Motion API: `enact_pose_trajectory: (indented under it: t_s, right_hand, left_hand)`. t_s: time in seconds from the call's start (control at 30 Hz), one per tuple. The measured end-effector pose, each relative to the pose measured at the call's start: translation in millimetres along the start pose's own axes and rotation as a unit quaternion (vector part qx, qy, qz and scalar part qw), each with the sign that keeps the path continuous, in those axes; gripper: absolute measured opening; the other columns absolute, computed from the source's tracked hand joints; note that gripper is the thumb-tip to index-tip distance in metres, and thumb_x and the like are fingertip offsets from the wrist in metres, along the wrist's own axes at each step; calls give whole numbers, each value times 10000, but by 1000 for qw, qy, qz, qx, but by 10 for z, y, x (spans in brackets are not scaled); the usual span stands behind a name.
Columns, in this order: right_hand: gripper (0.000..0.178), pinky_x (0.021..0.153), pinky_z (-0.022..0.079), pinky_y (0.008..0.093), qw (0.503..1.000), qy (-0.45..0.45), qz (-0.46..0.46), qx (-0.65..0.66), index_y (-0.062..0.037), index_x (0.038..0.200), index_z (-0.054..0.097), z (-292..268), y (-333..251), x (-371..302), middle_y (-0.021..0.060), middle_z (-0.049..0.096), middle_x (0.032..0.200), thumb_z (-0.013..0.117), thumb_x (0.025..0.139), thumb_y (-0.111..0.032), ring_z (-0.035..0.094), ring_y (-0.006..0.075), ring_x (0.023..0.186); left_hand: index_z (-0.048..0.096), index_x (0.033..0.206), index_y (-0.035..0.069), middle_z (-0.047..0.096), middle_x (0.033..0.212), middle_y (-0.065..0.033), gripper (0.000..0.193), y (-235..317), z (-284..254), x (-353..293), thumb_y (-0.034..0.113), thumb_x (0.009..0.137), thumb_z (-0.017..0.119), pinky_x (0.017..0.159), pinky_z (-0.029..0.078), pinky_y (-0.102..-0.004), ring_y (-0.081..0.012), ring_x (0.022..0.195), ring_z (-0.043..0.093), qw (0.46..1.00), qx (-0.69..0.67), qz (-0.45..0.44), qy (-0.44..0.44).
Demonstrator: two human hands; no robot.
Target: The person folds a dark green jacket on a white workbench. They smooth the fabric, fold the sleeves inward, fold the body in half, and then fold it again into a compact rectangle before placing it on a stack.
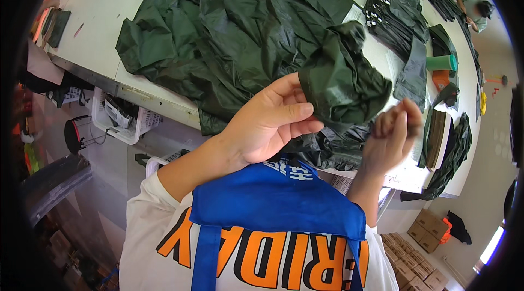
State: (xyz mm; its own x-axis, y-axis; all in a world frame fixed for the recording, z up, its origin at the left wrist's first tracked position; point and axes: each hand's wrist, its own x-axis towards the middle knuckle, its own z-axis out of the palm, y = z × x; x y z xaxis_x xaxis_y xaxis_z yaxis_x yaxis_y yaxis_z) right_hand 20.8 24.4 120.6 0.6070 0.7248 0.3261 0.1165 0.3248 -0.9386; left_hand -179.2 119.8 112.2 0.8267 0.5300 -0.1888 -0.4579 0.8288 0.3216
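Dark green, thin, slightly shiny fabric, like a rainwear garment (218, 34), lies crumpled over the white table in front of me. A bunched, tube-like part of it (344, 86) is raised toward me. My left hand (275, 119) grips the near left edge of that part, with some fingers behind the cloth. At the right side of the bunch is my right hand (393, 132), blurred by motion, its fingers curled together. Whatever it may hold is hidden. More dark fabric (333, 149) hangs at the table's front edge, behind my hands.
Stacked dark green cut pieces (393, 12) lie at the far right of the table (90, 34). Near them are a green cylinder (441, 63) and more draped fabric (456, 149). A white basket (120, 119) stands below the left edge. Another person (475, 12) works at the far right; cardboard boxes (428, 231) sit lower right.
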Motion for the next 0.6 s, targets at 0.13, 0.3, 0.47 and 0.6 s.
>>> enact_pose_trajectory:
  t_s: [0.13,0.3,0.47,0.6]
  right_hand:
    - [348,671,525,324,866,-252,-250,-352,-42,989,689,452,-421,49,131,615,985,703,654,52,637,256,821]
    - [272,641,527,338,870,-223,-263,-352,-35,861,672,350,-249,44,111,601,911,701,609,62,629,266,779]
    - [221,509,434,324,859,-189,-333,-340,-64,783,639,409,-73,-47,69,571,765,716,595,24,555,234,594]
    - [161,500,421,290,917,-272,-81,-281,-42,772,598,436,-127,-190,74,553,697,713,686,31,550,188,575]
  left_hand:
    - [517,1220,86,630,1102,-74,316,-50,-72,39,65,914,593,912,535,-345,-186,1021,627,1000,-14,11,0]
    - [538,1121,89,634,1094,-82,186,-67,-104,28,119,941,569,901,528,-360,-200,1026,626,1000,-19,-2,-19]
    - [517,1134,107,631,1116,-91,178,-66,-1,17,170,968,534,899,511,-370,-208,1022,627,999,-28,36,-3]
    - [496,1149,118,630,1121,-86,187,15,-14,19,172,973,526,894,507,-370,-203,1012,626,998,7,64,2]
